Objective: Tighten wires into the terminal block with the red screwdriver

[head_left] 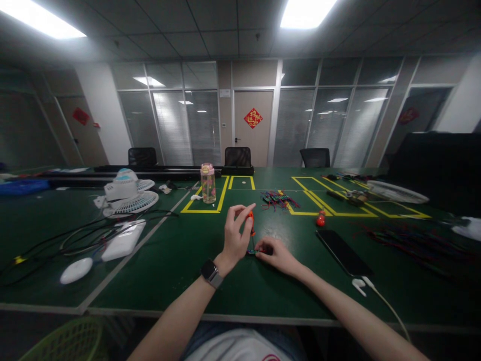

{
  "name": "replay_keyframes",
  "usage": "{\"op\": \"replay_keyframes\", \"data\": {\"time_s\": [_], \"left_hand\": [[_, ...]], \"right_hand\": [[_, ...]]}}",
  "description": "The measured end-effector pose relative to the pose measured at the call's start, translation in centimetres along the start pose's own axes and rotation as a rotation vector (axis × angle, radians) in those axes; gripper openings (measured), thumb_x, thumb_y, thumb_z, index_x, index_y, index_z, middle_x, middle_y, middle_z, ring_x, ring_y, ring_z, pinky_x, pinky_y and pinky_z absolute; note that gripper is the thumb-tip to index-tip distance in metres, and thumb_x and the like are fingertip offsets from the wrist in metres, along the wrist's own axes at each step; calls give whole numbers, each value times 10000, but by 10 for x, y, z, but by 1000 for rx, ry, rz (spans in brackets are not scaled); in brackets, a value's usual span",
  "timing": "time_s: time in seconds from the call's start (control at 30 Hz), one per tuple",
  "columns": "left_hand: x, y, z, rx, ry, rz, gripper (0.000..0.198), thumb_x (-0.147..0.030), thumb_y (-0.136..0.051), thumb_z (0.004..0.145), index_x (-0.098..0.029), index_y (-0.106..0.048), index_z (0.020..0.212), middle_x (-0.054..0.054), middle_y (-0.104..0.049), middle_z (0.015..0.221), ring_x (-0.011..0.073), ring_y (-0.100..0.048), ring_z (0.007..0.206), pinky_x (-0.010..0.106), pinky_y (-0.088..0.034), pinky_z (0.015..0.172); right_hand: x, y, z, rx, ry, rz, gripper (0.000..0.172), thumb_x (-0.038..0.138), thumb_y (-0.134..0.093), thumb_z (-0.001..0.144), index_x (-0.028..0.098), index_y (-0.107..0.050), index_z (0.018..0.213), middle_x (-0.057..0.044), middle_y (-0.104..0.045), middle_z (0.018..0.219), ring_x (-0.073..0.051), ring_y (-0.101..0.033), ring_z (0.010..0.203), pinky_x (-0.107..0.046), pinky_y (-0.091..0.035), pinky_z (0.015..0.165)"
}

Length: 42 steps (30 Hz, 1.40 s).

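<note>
My left hand (236,234), with a watch on the wrist, is raised a little above the green table (173,260) and pinches a small orange tool (251,220) between thumb and fingers. My right hand (277,254) rests on the table right beside it, fingers closed on the end of a small dark bundle of coloured wires (256,250). The tool's tip points down at that bundle. A pile of coloured wires (278,199) lies further back, and a small red object (320,218) sits to its right.
A black phone (342,252) with white earbuds (359,286) lies at right. A drink bottle (208,183), a white fan (128,195), a white power bank (123,240), a white case (76,270) and cables stand at left. Chairs line the far edge. A green basket (67,341) is below.
</note>
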<state>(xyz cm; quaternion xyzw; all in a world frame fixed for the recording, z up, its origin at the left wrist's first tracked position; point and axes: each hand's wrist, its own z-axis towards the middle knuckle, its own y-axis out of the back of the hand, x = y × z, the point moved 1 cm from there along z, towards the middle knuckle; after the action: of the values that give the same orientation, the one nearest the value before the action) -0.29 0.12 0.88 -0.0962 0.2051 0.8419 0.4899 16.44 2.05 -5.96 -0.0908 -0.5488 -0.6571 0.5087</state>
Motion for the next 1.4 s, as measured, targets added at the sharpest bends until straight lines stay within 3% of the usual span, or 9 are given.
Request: {"op": "replay_keyframes", "data": {"time_s": [0.13,0.33,0.57,0.83,1.03,1.2,1.3,1.4], "left_hand": [[-1,0,1,10,-8,-38,360,-180,-384,982,-213,-533,1308,81,-592,1103,177,-565,1034,315,-475,903],[-1,-1,1,-63,-27,7,257,-247,-564,920,-217,-629,1167,45,-535,959,163,-554,903,291,-485,814],[1,-1,0,2,-28,-53,371,-187,-356,989,-207,-537,1313,84,-584,1102,174,-568,1020,312,-476,885],[1,-1,1,-68,-41,20,258,-256,-559,923,-220,-636,1166,48,-527,964,164,-552,902,293,-484,809],[-1,0,1,23,-23,-54,373,-181,-366,985,-216,-528,1319,79,-580,1099,174,-566,1021,310,-471,894],[1,-1,3,-15,-46,14,284,-242,-463,969,-202,-568,1230,51,-574,964,156,-577,892,283,-489,802],[4,3,7,-38,-146,191,238,-315,-511,949,-173,-607,1113,53,-554,897,165,-565,826,278,-491,736],[4,8,10,5,-494,520,271,-357,-529,925,-146,-630,1063,88,-610,883,212,-575,832,347,-471,787]], "right_hand": [[0,0,0,-4,-3,1,102,99,-648,740,165,-658,817,5,-585,732,-144,-538,680,-247,-418,630],[4,1,0,3,-18,-8,100,94,-650,739,156,-659,817,2,-583,737,-144,-539,684,-246,-416,635],[5,1,0,2,-14,2,96,90,-643,737,151,-653,811,-1,-574,737,-144,-530,680,-248,-412,635],[5,2,0,7,-23,17,85,110,-641,743,155,-649,816,-4,-577,747,-146,-530,688,-251,-414,639],[5,2,0,11,-12,6,84,110,-639,746,156,-650,815,-5,-586,741,-148,-537,687,-252,-417,642],[5,2,-1,6,-19,1,81,113,-639,744,156,-652,812,-6,-584,740,-149,-538,682,-254,-419,636],[3,1,-1,0,-13,8,79,122,-643,744,154,-653,815,-7,-582,741,-150,-536,683,-255,-418,636],[1,0,0,2,-6,25,73,138,-640,751,159,-653,820,-2,-576,735,-146,-530,673,-252,-417,625]]}}
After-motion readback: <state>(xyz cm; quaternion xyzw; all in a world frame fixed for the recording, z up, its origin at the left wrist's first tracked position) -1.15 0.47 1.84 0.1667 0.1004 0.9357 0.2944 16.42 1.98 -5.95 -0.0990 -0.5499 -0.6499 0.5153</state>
